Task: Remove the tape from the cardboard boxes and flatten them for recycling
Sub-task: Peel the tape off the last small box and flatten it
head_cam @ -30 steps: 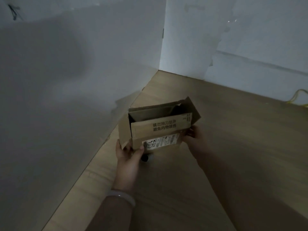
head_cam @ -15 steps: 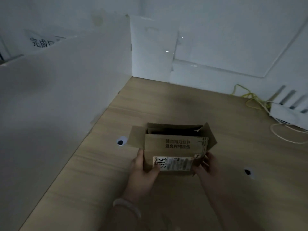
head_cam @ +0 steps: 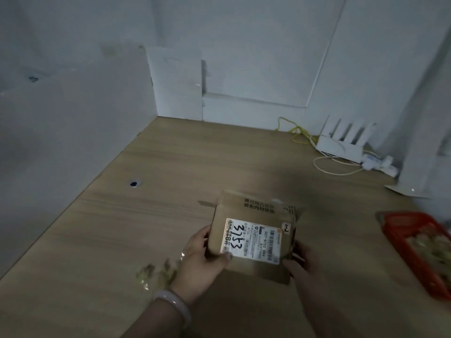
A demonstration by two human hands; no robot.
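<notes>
A small brown cardboard box [head_cam: 253,213] with a white shipping label is tipped toward me above the wooden desk [head_cam: 151,228], its labelled face up. My left hand [head_cam: 202,257] grips its left edge, thumb on the labelled face. On the opposite side my right hand [head_cam: 296,259] holds the right edge with fingers curled round it. A crumpled piece of clear tape [head_cam: 156,274] lies on the desk left of my left wrist.
White walls close off the desk on the left and at the back. A white router [head_cam: 341,142] with yellow and white cables sits at the back right. A red tray [head_cam: 422,250] lies at the right edge. A dark hole [head_cam: 133,183] marks the desk.
The box, upright with open flaps before, now lies tilted with the label facing up and looks flatter. The view has swung right, bringing the router and red tray in.
</notes>
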